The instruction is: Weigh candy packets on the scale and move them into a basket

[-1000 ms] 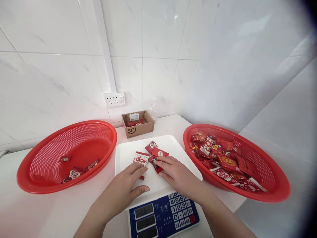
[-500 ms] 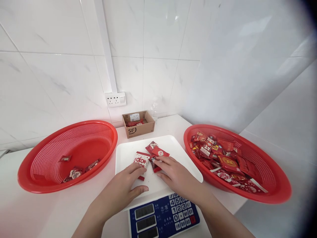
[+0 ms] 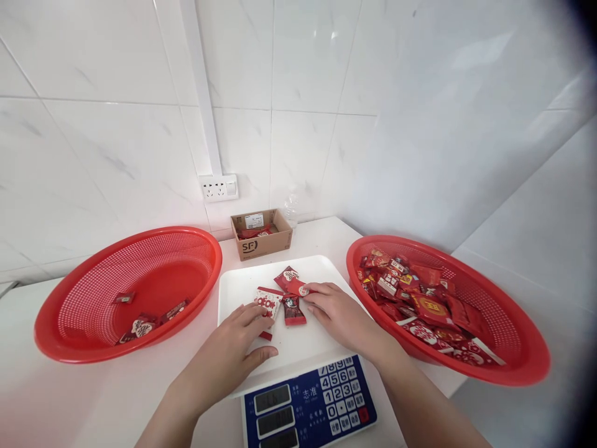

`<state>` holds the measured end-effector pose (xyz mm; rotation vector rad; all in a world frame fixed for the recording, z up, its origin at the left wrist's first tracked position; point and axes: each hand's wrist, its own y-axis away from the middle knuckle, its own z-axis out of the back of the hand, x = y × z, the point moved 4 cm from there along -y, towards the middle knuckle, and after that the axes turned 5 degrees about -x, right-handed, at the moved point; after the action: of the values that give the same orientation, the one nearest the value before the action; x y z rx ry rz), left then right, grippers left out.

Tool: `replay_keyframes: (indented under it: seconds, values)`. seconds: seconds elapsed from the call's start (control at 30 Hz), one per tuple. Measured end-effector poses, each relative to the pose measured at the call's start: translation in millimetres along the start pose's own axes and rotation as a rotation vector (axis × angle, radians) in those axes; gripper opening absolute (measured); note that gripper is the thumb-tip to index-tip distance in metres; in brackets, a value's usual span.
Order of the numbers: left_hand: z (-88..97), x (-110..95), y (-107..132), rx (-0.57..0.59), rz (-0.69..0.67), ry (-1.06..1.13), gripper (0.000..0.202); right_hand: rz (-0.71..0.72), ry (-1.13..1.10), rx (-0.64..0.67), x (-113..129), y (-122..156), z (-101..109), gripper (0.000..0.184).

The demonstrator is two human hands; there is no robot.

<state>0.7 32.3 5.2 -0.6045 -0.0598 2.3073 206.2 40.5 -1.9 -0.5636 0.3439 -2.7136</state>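
A white scale pan (image 3: 242,286) carries several red candy packets. My left hand (image 3: 231,354) lies flat on the pan, its fingers spread over a white-and-red packet (image 3: 265,301). My right hand (image 3: 338,314) rests on the pan's right side with its fingertips on a red packet (image 3: 291,281) at the back. A small dark red packet (image 3: 293,309) lies loose between the two hands. Neither hand grips anything.
A red mesh basket (image 3: 84,292) on the left holds a few packets. A red basket (image 3: 513,336) on the right is heaped with packets. The scale's blue keypad (image 3: 308,404) faces me. A cardboard box (image 3: 261,233) and a bottle (image 3: 291,211) stand by the tiled wall.
My right hand has slid back and to the right, uncovering the small dark red packet, and its fingertips now touch the rear packet. The left hand has barely moved.
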Motion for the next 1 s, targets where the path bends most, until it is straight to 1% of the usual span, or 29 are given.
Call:
replay_keyframes:
  seconds: [0.17, 0.27, 0.33, 0.47, 0.6, 0.8, 0.9, 1.0]
  values:
    - [0.8, -0.7, -0.4, 0.009, 0.002, 0.063, 0.018, -0.029, -0.043, -0.012, -3.1, 1.7, 4.2, 0.025]
    - [1.3, -0.9, -0.6, 0.004, 0.005, 0.069, 0.018, -0.031, -0.062, -0.032, -2.8, -1.9, 5.0, 0.026]
    - [1.7, -1.3, -0.6, -0.009, 0.0, 0.063, 0.019, -0.039, -0.056, -0.034, -2.7, -8.0, 3.3, 0.03]
    - [2.6, -3.1, -0.3, -0.032, -0.02, 0.069, 0.018, -0.043, -0.031, 0.046, -0.3, -25.3, -4.9, 0.042]
    - [3.0, -5.0, 0.0, -0.027, -0.033, 0.077, 0.016, -0.007, -0.023, 0.131, 5.3, -35.4, -12.0, 0.044]
    - [2.8, -3.4, 0.7, -0.013, -0.009, 0.072, 0.017, 0.099, -0.068, 0.118, 12.0, -35.8, -10.2, 0.044]
    - [3.1, -3.8, 0.6, -0.029, -0.014, 0.078, 0.019, 0.09, -0.077, 0.154, 13.3, -35.6, -6.8, 0.045]
    - [3.4, -4.5, 0.1, -0.041, -0.016, 0.064, 0.023, 0.042, -0.079, 0.148, 12.4, -33.7, 0.7, 0.044]
